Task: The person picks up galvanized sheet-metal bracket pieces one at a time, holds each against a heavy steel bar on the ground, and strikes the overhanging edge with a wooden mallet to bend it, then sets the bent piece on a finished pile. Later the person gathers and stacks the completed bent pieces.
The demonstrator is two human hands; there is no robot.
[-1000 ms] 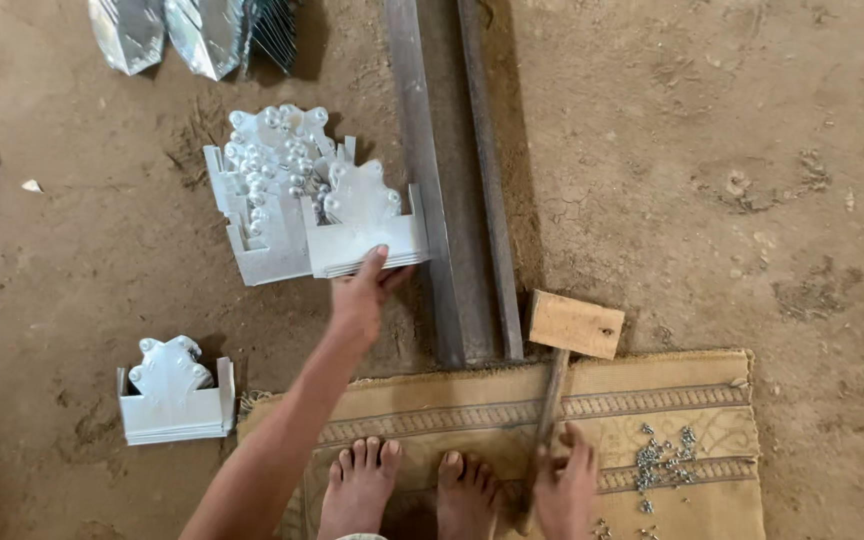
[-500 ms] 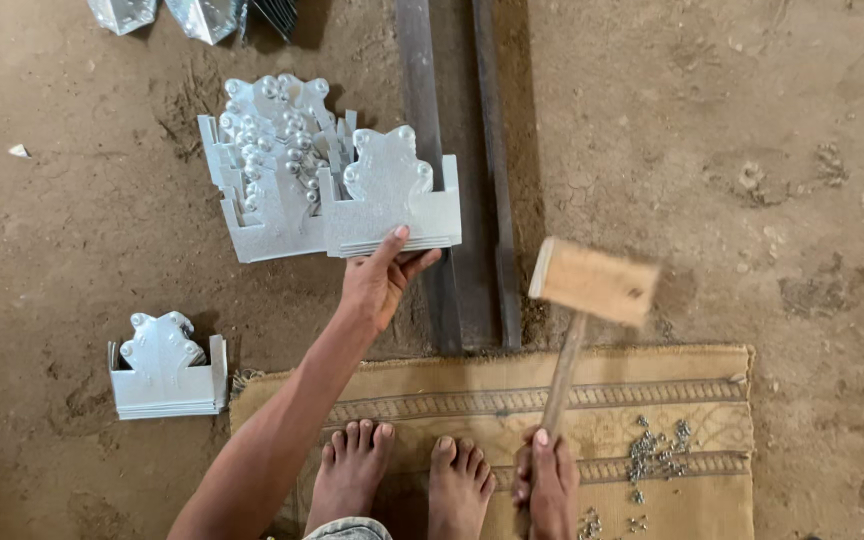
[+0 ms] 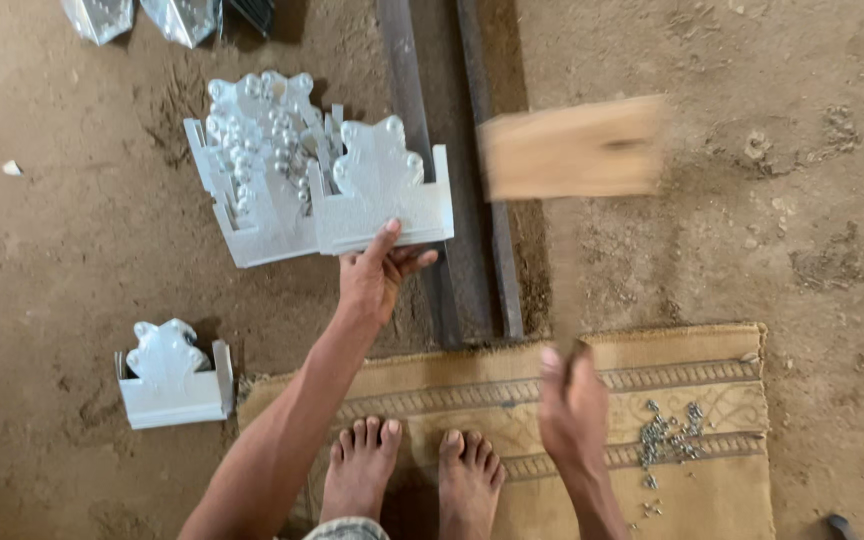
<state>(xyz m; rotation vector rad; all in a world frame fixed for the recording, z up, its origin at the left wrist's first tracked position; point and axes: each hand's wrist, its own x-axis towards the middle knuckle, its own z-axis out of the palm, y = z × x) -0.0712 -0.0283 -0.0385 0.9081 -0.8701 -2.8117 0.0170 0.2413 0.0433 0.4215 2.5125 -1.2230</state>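
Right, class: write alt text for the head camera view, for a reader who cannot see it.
A person's left hand grips a white ornamental metal piece on a dirt floor, while the right hand raises a blurred wooden mallet. Bare feet rest on a tan mat.

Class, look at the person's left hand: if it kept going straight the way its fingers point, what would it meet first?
The left hand points up the picture and already grips the front white metal bracket; pushing on, it would probably meet the stacked brackets behind it.

Shiny embossed silver sheet-metal bracket (image 3: 382, 200); pale raw-wood mallet head (image 3: 572, 147), matt; woven tan cloth mat (image 3: 712, 480), dull; rough dusty dirt floor (image 3: 752, 200); dark matt steel bars (image 3: 452, 200).
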